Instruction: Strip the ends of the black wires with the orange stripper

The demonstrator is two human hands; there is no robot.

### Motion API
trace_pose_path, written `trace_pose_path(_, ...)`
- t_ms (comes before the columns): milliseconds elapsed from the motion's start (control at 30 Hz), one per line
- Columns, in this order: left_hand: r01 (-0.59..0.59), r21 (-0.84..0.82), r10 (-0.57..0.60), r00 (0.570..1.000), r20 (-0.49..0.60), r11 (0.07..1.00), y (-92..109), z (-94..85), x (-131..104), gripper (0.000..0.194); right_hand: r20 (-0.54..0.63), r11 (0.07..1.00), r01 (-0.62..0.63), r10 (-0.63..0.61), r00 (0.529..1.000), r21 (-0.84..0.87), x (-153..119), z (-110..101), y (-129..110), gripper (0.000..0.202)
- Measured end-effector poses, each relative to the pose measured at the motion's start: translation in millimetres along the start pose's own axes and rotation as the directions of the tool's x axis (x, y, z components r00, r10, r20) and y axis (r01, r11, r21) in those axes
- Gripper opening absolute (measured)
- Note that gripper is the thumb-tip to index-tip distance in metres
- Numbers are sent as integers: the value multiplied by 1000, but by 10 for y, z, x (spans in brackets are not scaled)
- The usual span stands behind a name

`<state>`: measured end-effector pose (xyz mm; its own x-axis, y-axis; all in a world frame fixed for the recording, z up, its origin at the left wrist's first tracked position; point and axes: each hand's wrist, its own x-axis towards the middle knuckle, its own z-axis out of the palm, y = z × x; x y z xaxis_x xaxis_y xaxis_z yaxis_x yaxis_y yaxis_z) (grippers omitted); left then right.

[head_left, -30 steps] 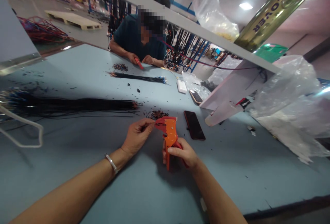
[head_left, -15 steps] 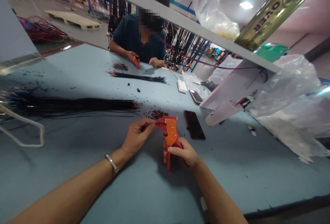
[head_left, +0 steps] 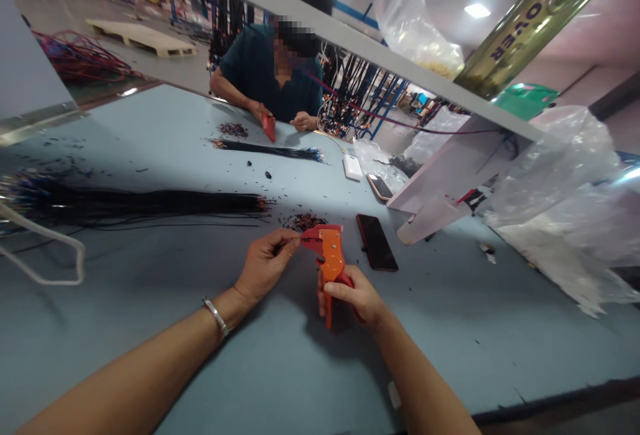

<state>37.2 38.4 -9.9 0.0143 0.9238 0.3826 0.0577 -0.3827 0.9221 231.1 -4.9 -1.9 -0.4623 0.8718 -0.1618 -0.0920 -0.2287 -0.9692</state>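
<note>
An orange and red wire stripper [head_left: 331, 251] is gripped in my right hand [head_left: 353, 293], its jaws pointing left. My left hand [head_left: 267, 261] is pinched at the jaw tip; what its fingertips hold is too small to make out. Just behind the jaws lies a pile of small dark and copper-coloured scraps [head_left: 305, 222]. A thick bundle of black wires [head_left: 165, 201] stretches across the left of the table, with bluish ends at the far left and copper-coloured ends near my left hand.
Across the blue table [head_left: 200, 355] sits a person [head_left: 270, 81] holding a red tool [head_left: 269, 127]. A smaller wire bundle [head_left: 270, 149] lies between us. To the right are a black phone [head_left: 377, 243], a white cone [head_left: 433, 219] and plastic bags [head_left: 560, 181].
My hands and the wire stripper have hardly moved. The person opposite has tilted and shifted the red tool slightly to the right.
</note>
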Motion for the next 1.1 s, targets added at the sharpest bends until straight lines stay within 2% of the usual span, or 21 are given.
trace_pose_path(367, 34, -11, -33, 999, 13, 999, 4, -8, 7, 16, -7, 996, 35, -35, 999, -79, 19, 22, 31, 40)
trace_pose_path(1000, 84, -3, -84, 996, 16, 996, -6, -8, -4, 18, -81, 990, -19, 8, 997, -139, 57, 97, 71, 41)
trace_pose_path(1100, 87, -17, -87, 996, 18, 996, -17, -5, 3, 17, -137, 991, -2, -16, 990, -130, 72, 105, 148, 41)
